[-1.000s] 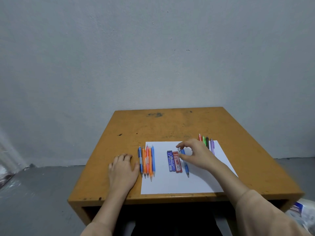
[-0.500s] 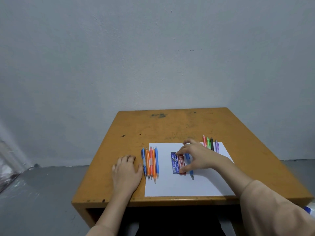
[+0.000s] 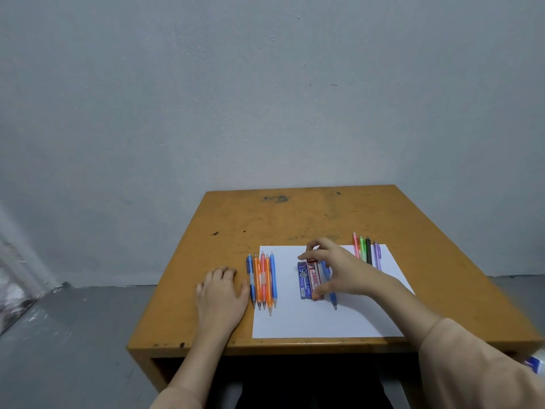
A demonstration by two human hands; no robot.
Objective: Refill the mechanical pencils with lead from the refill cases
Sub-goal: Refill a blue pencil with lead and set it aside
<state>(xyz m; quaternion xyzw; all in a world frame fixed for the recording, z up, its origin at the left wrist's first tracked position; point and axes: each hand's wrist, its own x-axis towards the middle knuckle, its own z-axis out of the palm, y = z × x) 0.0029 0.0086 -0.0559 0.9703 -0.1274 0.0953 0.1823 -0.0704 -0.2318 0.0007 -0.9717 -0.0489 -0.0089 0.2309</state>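
Sliding left off the loose blue pencil [image 3: 331, 293] it was over a second ago, the right hand [image 3: 339, 270] now arches across the red case [image 3: 313, 276]. Its thumb [image 3: 320, 290] is set against the near end and its fingers curl down at the far end, so it grasps that case lengthwise. The case lies flat and has not been lifted. Touching it on the left is the blue case [image 3: 303, 280], and the blue pencil lies just beside it on the right, partly under the palm, tip toward the person. All three rest on the sheet of paper [image 3: 324, 323]. The left hand [image 3: 222, 290] has kept its place, lying flat and relaxed on the table [image 3: 295, 219] and holding nothing. Its thumb side is just beside a row of five pencils [image 3: 263, 280] at the paper's left edge, and four pencils [image 3: 365, 250] more lie at the far right corner. The step in hand looks like picking up a lead case to fill the blue pencil. Next, the case probably has to be lifted clear of its neighbour without dragging it. The left hand would then come over to open the cap, because the thin leads will spill or snap if the case is tipped carelessly.
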